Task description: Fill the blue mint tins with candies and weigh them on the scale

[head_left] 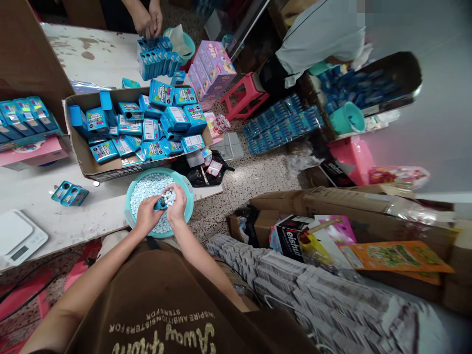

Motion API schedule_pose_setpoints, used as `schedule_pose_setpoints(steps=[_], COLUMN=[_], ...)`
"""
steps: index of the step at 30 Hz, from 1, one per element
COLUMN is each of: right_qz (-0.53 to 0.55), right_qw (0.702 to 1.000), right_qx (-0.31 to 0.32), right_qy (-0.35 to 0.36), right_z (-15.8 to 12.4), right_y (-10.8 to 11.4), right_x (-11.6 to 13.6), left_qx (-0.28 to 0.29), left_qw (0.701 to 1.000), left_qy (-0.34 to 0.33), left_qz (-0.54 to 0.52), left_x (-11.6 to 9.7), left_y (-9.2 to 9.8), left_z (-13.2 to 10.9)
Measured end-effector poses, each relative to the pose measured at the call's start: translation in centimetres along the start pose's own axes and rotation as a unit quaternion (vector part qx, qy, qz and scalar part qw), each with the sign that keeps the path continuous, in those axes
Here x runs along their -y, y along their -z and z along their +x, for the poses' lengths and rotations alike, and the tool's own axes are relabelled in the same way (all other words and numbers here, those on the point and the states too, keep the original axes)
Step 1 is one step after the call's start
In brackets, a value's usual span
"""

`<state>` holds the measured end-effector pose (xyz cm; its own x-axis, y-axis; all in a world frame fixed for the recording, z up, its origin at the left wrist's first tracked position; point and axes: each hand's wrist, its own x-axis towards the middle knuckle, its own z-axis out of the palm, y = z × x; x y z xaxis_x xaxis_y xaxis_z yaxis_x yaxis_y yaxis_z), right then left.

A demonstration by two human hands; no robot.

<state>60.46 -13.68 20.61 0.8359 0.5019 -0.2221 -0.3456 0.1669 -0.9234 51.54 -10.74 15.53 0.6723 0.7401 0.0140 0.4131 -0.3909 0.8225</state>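
Over a turquoise basin (128, 219) of small pale blue candies (147, 189), my two hands are close together. My left hand (148, 214) is closed around a small blue box (160, 204), mostly hidden by the fingers. Cupped beside it, my right hand (177, 204) holds a heap of the pale candies (169, 196) against the box's end. Just beyond the basin stands an open carton (88, 169) full of blue candy boxes (151, 129). Two more blue boxes with round dark holes (70, 193) rest on the white table to the left.
A white digital scale (25, 236) lies at the table's left edge. Across the table, another person's hands (146, 20) touch a row of blue boxes (158, 59). Purple cartons (212, 69), a pink stool (245, 96) and stacked flat cardboard (295, 280) stand around.
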Motion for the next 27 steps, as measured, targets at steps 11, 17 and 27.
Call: schedule_pose_setpoints(steps=[11, 17, 27], right_qz=[0.028, 0.003, 0.043], right_qw=[0.998, 0.999, 0.999], right_qx=[-0.024, -0.022, -0.004], right_qy=[-0.042, -0.042, -0.022], right_z=[-0.25, -0.38, -0.58], right_y=[0.03, 0.23, 0.34], right_x=[0.35, 0.38, 0.82], left_qx=[0.005, 0.005, -0.002], left_qw=[1.000, 0.998, 0.999], left_qy=[-0.014, 0.024, 0.012], left_qz=[-0.023, -0.053, -0.046], left_x=[-0.10, -0.28, -0.63], left_y=[-0.14, -0.51, -0.68], left_z=[-0.02, -0.31, -0.27])
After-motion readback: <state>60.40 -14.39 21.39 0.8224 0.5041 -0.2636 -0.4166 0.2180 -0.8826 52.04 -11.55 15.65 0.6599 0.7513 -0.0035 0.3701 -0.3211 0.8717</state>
